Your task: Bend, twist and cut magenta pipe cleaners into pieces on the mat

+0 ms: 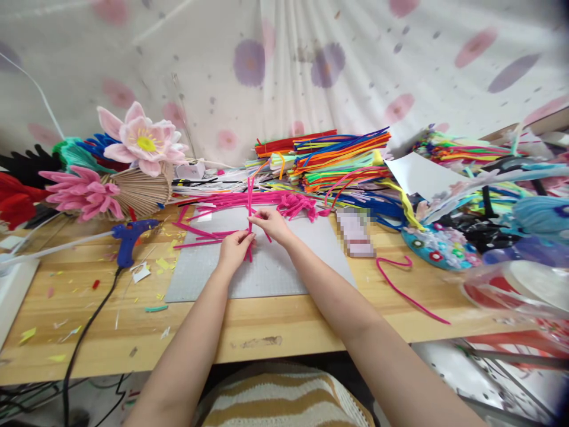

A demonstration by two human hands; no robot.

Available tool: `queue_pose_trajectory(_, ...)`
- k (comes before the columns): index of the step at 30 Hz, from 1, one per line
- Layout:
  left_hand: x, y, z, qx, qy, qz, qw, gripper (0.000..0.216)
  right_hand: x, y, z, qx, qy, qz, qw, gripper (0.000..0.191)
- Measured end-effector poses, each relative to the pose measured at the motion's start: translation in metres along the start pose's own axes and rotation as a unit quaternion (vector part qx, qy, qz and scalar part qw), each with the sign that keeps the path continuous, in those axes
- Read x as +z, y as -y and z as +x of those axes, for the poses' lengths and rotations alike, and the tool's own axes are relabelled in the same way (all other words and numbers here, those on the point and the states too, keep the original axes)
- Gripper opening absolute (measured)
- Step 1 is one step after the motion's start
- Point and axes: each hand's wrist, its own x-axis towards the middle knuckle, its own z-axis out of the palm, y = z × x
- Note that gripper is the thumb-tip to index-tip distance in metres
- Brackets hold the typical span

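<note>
Magenta pipe cleaners stand upright between my two hands, over a grey cutting mat. My left hand pinches them low down, near their bottom ends. Slightly higher and to the right, my right hand is closed on the same stems with thumb and fingertips. How many stems I hold is hard to make out. More magenta pipe cleaners lie loose at the mat's left side. Behind my hands rest a long magenta bundle and a cluster of curled magenta pieces.
A blue glue gun with a black cord lies on the left. Pipe-cleaner flowers stand behind it. Colourful pipe-cleaner bundles are piled at the back. A blurred-out phone-like object and a bent magenta pipe cleaner lie on the right.
</note>
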Motion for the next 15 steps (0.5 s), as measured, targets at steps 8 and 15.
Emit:
queue_pose_trajectory(8,0.004,-0.007,-0.003,-0.023,0.002,-0.071,0.997,0.032,0.001,0.009,0.001,0.027,-0.052,0.000,0.998,0.019)
queue_pose_trajectory(15,0.004,-0.017,-0.006,-0.080,-0.028,-0.127,0.988,0.037,0.001,0.012,-0.008,0.089,0.020,0.172,0.981,0.018)
